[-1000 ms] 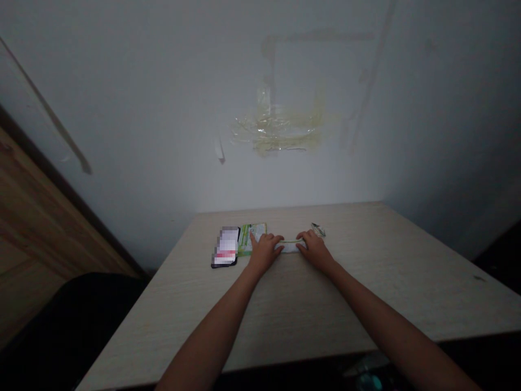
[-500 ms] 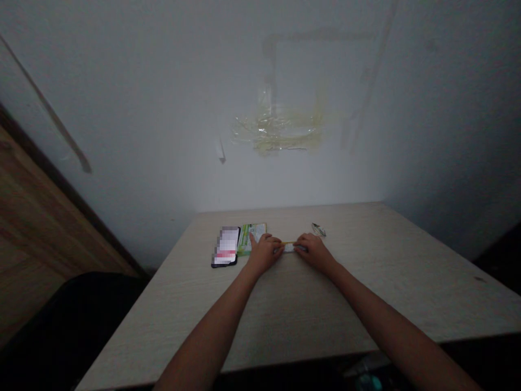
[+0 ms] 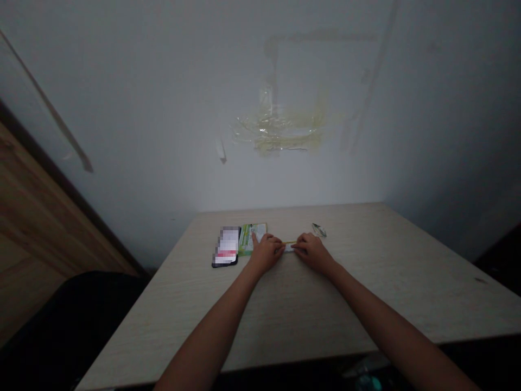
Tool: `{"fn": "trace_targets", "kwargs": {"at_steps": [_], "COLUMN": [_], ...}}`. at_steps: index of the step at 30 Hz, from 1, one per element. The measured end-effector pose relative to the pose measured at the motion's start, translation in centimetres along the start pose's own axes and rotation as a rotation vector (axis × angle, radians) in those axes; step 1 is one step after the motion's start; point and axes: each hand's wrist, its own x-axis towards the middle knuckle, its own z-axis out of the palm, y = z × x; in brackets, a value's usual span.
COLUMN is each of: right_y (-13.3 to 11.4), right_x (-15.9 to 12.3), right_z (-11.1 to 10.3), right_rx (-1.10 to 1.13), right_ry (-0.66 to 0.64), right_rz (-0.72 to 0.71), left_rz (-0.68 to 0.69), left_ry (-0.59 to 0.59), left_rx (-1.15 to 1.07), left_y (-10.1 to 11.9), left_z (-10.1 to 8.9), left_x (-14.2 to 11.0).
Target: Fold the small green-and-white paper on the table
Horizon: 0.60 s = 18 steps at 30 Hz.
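Observation:
Between my two hands lies a small whitish strip [image 3: 289, 247] with a yellow far edge, low over the table; it looks like folded paper, though most of it is covered. My left hand [image 3: 266, 253] pinches its left end, fingers closed. On its right end, my right hand [image 3: 314, 252] has fingers and thumb closed too. A green and white printed sheet or packet [image 3: 246, 239] sits just behind and left of my left hand, partly hidden by it. Beyond my right hand is a small crumpled clear and dark-green scrap [image 3: 319, 230].
A phone [image 3: 226, 247] with a lit screen lies left of the green packet. The pale wooden table [image 3: 195, 320] meets a wall [image 3: 171, 108] bearing peeling clear tape [image 3: 285, 130]. A dark rounded object [image 3: 77, 315] stands at the table's left, beside a wooden panel [image 3: 28, 212].
My right fingers have shifted slightly left along the strip, so a little less of it shows between my hands. The phone, packet and scrap stay in place.

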Motion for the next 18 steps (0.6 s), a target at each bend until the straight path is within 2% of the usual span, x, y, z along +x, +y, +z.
{"fn": "trace_targets", "kwargs": {"at_steps": [5, 14, 18], "right_y": [-0.3, 0.6, 0.6], "right_x": [0.1, 0.4, 0.2], "right_z": [-0.2, -0.2, -0.2], "right_rx": [-0.082, 0.024, 0.100], "right_ry": [0.011, -0.037, -0.060], "right_rz": [0.076, 0.182, 0.159], "left_rz": [0.027, 0.141, 0.165], "left_ry": [0.011, -0.070, -0.121], "left_rx": [-0.023, -0.110, -0.166], "left_y": [0.2, 0.7, 0.8], "left_z": [0.3, 0.1, 0.1], "left_x": [0.0, -0.1, -0.2]}}
